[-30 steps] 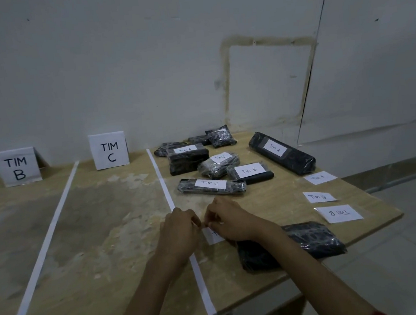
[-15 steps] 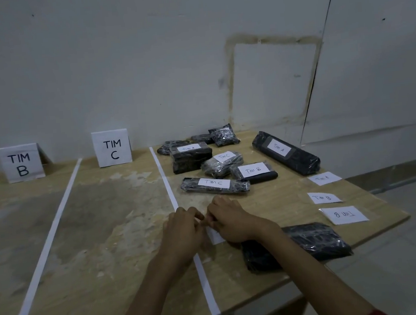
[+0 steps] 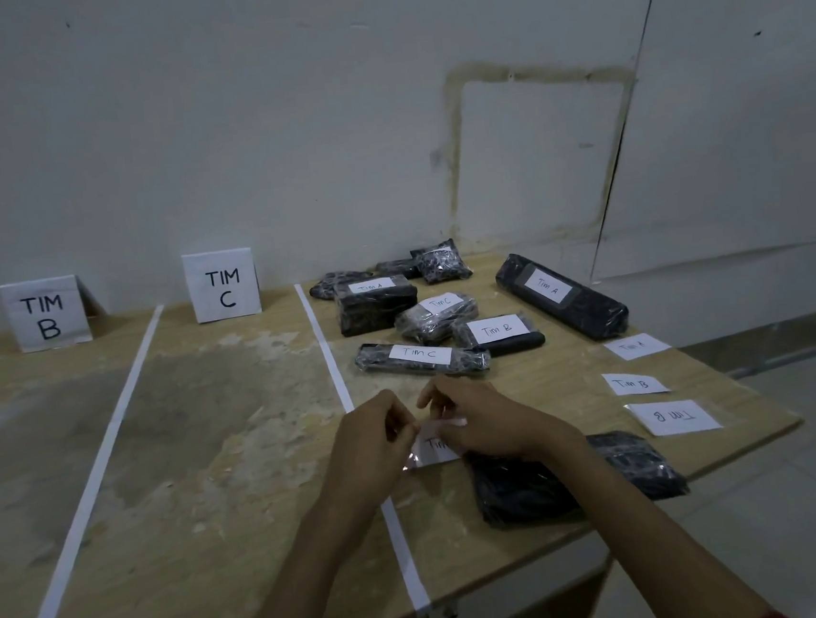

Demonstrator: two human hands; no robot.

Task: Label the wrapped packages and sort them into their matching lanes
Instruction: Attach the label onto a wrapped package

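Observation:
My left hand [image 3: 371,442] and my right hand [image 3: 482,423] meet over a white paper label [image 3: 434,448] that reads "Tim" and lies on the table; both pinch it or a clear strip of tape at its top edge. A black wrapped package [image 3: 626,469] without a label lies under my right forearm. Farther back sit several labelled packages: a long Tim C package [image 3: 420,357], a Tim B package [image 3: 498,332], another Tim C package [image 3: 439,313], a boxy Tim A package [image 3: 375,304] and a long Tim A package [image 3: 561,294].
Loose labels [image 3: 635,383] lie along the table's right edge [image 3: 757,439]. White tape lines [image 3: 332,366] mark lanes on the wooden top. Standing signs TIM B [image 3: 45,313] and TIM C [image 3: 222,286] lean by the wall. Small unlabelled packages [image 3: 439,262] sit at the back.
The fingers of both hands have spread a little and lifted off the label, showing more of it. The view has shifted slightly.

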